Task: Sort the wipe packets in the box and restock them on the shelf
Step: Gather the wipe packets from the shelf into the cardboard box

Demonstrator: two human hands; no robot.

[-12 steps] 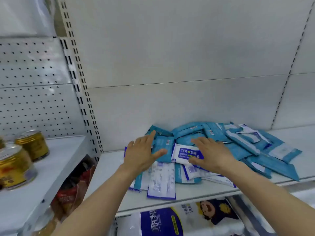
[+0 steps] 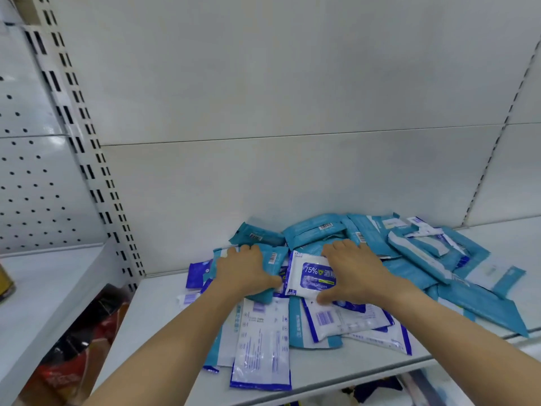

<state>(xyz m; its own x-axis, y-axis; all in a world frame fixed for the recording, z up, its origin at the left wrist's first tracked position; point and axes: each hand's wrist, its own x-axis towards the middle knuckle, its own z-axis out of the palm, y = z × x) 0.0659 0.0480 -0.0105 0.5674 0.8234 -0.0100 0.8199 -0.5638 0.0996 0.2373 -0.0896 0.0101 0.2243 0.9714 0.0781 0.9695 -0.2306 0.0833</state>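
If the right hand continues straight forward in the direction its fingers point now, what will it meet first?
The right hand lies on the white packet, fingers pointing toward the back of the shelf. Going on, it would probably first meet the teal packets piled just ahead, then the back wall. Depth is uncertain.

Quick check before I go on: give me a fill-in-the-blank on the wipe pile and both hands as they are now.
1. The white packet between the hands is printed with ____ percent.
2. The left hand rests on a ____ coloured packet.
3. The pile lies on a white ____.
4. The right hand has its thumb on the ____ packet.

Missing words: 75; teal; shelf; white
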